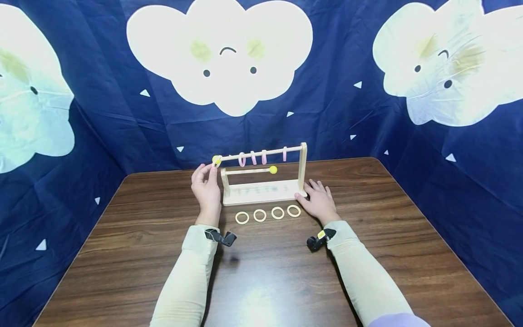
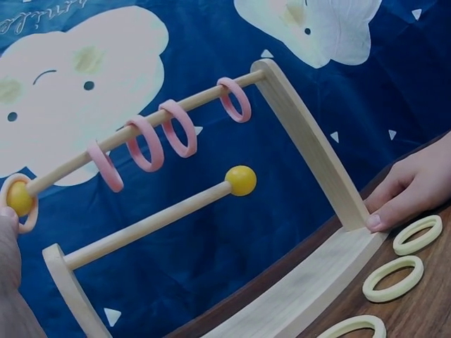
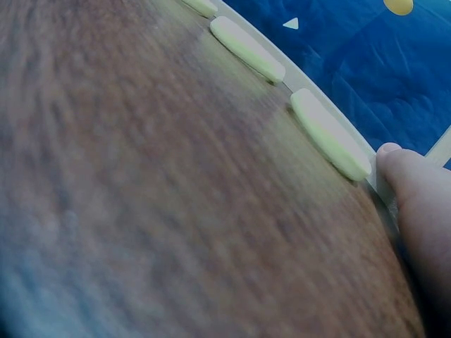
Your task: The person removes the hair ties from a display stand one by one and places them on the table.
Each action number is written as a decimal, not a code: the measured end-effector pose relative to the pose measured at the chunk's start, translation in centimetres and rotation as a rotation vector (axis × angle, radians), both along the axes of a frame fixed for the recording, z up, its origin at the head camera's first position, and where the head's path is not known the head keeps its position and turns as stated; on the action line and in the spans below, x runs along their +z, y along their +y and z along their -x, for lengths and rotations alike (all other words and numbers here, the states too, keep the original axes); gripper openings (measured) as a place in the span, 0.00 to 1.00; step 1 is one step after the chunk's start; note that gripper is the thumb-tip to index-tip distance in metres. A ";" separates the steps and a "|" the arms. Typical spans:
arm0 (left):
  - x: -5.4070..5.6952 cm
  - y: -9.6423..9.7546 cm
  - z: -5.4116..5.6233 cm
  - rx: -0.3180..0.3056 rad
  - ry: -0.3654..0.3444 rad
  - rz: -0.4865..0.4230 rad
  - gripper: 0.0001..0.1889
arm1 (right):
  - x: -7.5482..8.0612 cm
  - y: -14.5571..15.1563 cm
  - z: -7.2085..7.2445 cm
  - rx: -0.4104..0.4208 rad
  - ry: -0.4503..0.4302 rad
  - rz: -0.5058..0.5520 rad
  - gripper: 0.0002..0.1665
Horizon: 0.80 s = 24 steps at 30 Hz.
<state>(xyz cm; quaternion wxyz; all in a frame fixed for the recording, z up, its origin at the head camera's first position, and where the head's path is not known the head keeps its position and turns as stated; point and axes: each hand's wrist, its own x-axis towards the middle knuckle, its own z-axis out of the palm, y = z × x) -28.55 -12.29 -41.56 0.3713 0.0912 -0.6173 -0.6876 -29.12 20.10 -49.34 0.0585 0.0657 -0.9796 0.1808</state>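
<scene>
A pale wooden stand (image 1: 261,193) holds two horizontal rods with yellow balls on their free ends. My left hand (image 1: 206,193) is at the upper rod's left end, thumb and fingertips pinching a light-coloured ring (image 2: 28,229) that surrounds the yellow ball (image 2: 19,201) there. Farther along that rod (image 2: 67,169) hang several pink rings (image 2: 180,129), spaced apart. The lower rod (image 1: 249,171) is bare, its ball (image 1: 273,170) pointing right. My right hand (image 1: 320,202) grips the right end of the stand's base, thumb on the front corner and fingers behind, beside the tall post (image 1: 302,165).
Several cream rings (image 1: 278,213) lie flat in a row on the dark wooden table (image 1: 265,259), just in front of the base. A blue cloth (image 1: 339,127) with white clouds hangs behind and on both sides. Each sleeve carries a small black wrist camera (image 1: 222,237).
</scene>
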 end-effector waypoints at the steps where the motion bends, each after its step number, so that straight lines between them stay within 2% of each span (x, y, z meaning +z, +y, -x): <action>1: -0.2 -0.1 0.2 0.003 0.009 -0.003 0.10 | 0.0 0.0 0.0 0.000 -0.002 0.000 0.46; 6: -0.2 -0.7 0.4 -0.004 0.017 -0.017 0.10 | 0.1 0.0 0.0 -0.003 -0.018 -0.005 0.46; 17: 0.2 -1.4 0.9 -0.055 0.014 -0.109 0.12 | 0.1 -0.1 0.0 0.001 -0.011 0.002 0.46; 24: 0.0 -1.7 1.1 -0.060 0.013 -0.102 0.11 | 0.1 -0.1 0.0 -0.008 -0.016 -0.004 0.45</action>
